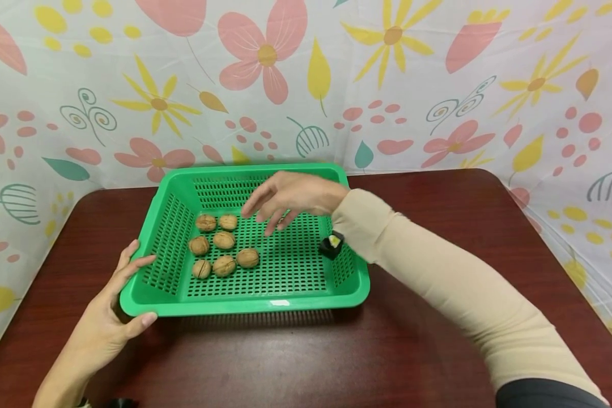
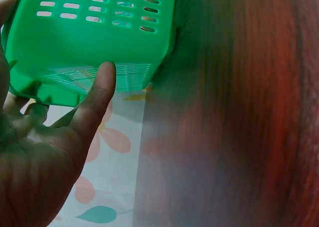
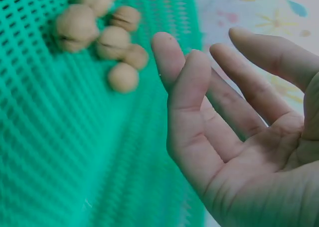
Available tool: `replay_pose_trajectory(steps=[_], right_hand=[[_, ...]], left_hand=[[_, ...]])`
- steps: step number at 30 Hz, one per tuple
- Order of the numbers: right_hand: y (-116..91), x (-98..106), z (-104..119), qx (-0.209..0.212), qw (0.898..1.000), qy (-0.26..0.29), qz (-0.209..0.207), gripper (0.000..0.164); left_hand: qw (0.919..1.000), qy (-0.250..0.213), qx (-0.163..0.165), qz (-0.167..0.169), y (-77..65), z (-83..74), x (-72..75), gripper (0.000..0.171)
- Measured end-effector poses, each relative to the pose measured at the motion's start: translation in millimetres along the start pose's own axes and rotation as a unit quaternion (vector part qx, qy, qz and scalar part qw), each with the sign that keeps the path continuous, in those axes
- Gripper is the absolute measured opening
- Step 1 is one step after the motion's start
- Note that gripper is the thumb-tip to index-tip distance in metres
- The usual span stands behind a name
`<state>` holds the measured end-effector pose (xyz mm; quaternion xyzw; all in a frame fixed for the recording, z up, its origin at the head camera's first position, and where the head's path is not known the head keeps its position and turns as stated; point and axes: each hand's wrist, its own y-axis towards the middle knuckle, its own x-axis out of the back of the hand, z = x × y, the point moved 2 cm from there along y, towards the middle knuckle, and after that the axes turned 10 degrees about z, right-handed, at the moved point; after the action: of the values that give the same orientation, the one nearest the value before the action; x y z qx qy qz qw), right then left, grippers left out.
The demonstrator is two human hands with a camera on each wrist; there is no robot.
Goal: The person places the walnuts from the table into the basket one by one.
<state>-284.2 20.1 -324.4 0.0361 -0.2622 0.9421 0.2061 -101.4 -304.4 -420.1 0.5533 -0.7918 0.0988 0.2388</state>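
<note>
A green plastic basket with slotted walls and floor stands on the dark table. Several brown walnuts lie grouped on the left half of its floor. My left hand holds the basket at its near left corner, the thumb by the front rim and the fingers over the left rim. In the left wrist view, the left thumb lies against the green plastic. Above the basket's middle hovers my right hand, its fingers loosely bent and nothing in them. The right wrist view shows walnuts beyond that hand's fingertips, apart from them.
A white cloth printed with flowers and leaves hangs behind the table. Beneath the right cuff is a small black object with a pale yellow mark, in front of the basket's right wall.
</note>
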Motion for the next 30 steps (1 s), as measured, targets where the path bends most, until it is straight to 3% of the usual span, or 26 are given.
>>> replay_pose_trajectory(steps=[7, 17, 21, 30], right_hand=[[-66, 22, -2, 0.023, 0.997, -0.021, -0.072, 0.036], [-141, 23, -44, 0.040, 0.979, -0.001, -0.201, 0.031], [-160, 21, -62, 0.048, 0.970, 0.012, -0.239, 0.032], [-173, 19, -120, 0.062, 0.966, 0.041, -0.248, 0.033]], left_hand=[[1.0000, -0.006, 0.001, 0.000, -0.8, 1.3, -0.8, 0.087], [1.0000, -0.009, 0.002, 0.001, -0.8, -0.4, -0.9, 0.087], [1.0000, -0.008, 0.003, 0.001, -1.0, -0.4, -0.9, 0.086], [1.0000, -0.004, 0.001, 0.000, -0.3, 0.2, -0.7, 0.086]])
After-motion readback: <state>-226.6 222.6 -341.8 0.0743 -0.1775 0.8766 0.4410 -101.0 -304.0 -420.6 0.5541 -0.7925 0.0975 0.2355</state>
